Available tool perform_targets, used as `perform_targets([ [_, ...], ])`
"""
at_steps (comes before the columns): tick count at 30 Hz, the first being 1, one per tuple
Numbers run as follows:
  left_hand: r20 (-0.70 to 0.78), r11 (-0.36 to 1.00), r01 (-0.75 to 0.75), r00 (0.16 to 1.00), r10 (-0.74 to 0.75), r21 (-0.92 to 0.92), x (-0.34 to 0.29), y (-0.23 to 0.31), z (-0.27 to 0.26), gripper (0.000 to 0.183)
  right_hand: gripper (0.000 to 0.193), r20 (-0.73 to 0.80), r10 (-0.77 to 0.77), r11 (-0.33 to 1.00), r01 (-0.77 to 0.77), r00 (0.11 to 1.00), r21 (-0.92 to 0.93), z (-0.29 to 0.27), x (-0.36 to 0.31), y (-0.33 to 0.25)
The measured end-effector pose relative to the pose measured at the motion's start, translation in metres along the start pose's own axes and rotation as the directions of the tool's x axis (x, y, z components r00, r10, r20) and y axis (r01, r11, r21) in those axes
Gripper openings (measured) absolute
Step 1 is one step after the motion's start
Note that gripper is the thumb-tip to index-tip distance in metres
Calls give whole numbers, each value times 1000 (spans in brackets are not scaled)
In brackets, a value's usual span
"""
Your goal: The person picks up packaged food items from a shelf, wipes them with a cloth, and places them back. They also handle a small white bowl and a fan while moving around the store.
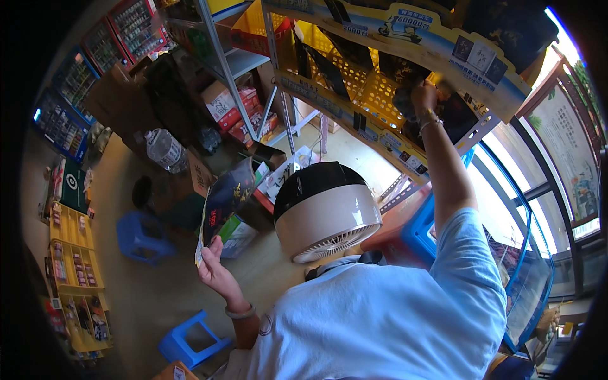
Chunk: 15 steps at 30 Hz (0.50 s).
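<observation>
My left hand (218, 272) is closed on the lower edge of a flat black packet (229, 193) with gold and red print, held up in front of my left side. My right arm is stretched up to a shelf rack on the right. There my right hand (424, 98) is closed, fingers bent, among dark packets (405, 68) in a yellow perforated basket (379, 88). What it grips is blurred and partly hidden by the hand. A cream and black round appliance with a vented grille, like a fan (329, 215), stands between my arms.
Printed cardboard strips (405, 28) edge the shelf. Blue plastic stools (142, 237) stand on the floor at left. Boxes and a large water bottle (166, 151) are beyond them. Drink fridges (76, 82) line the far left. A blue-framed case (525, 278) is at right.
</observation>
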State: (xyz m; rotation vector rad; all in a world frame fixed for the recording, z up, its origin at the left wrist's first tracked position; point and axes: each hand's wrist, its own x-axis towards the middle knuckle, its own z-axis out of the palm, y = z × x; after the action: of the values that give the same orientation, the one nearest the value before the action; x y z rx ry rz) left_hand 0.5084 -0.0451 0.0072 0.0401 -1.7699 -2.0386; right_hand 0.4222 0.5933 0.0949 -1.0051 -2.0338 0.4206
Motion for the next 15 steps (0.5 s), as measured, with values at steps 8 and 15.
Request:
perform_targets([
  [8, 0, 1000, -9, 1000, 9, -15, -5, -3, -5, 41, 30, 387, -85, 652, 345, 918, -675, 11, 76, 32],
  [15, -49, 1000, -22, 999, 22, 4, -14, -4, -21, 36, 53, 422, 13, 839, 219, 907, -498, -3, 24, -36],
])
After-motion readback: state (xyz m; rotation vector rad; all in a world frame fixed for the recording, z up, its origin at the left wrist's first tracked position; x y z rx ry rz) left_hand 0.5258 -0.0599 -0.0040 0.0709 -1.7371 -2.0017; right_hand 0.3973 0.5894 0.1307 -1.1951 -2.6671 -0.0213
